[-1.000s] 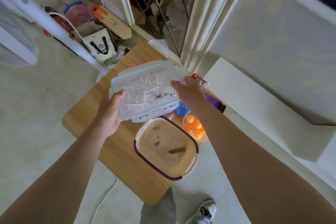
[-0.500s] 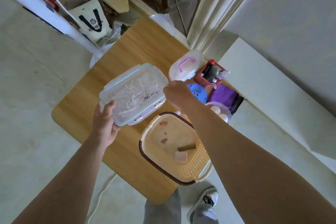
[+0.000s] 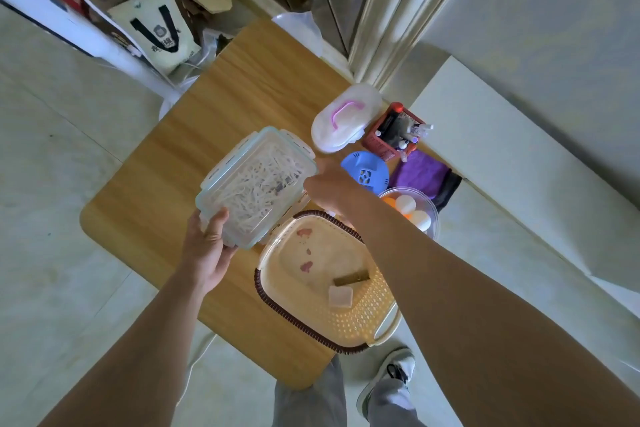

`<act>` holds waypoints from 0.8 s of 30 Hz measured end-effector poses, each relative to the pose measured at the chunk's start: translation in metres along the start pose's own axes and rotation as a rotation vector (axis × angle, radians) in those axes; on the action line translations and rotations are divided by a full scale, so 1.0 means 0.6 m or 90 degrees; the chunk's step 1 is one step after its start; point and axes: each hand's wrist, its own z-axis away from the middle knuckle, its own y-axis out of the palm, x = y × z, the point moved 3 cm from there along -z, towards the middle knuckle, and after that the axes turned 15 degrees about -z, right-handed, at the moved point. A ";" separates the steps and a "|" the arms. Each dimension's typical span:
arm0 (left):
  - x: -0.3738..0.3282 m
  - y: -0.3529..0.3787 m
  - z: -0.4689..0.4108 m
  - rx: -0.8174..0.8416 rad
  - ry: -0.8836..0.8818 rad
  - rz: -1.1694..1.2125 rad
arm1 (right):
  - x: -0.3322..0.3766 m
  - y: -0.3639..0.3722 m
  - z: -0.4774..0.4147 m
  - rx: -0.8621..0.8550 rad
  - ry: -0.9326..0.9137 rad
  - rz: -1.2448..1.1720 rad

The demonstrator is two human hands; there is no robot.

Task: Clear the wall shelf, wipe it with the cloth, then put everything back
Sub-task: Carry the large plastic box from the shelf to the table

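As the box [image 3: 258,184] drops toward the table [image 3: 221,104], your left hand [image 3: 207,246] and right hand [image 3: 329,189] clasp its ends — clearing looks nearly done.

I count one tabletop [image 3: 221,107], one clip-lid box [image 3: 258,184], one beige basket [image 3: 367,322] with two small pieces [image 3: 340,296] in it, one white case [image 3: 346,118], one red mesh caddy [image 3: 391,137], one blue disc [image 3: 363,172], one purple cloth [image 3: 420,173], one clear bowl [image 3: 433,211] with two white balls [image 3: 404,203]; the orange ones [image 3: 389,203] I can't count.
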 end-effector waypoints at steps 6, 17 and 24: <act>0.012 -0.010 -0.012 -0.021 -0.034 0.005 | -0.013 0.005 -0.013 0.008 0.022 0.015; -0.014 -0.007 0.006 -0.096 -0.070 -0.142 | -0.027 -0.004 -0.002 0.004 0.021 0.068; -0.112 0.010 0.074 -0.315 0.063 -0.383 | -0.029 -0.083 0.080 -0.088 0.039 -0.060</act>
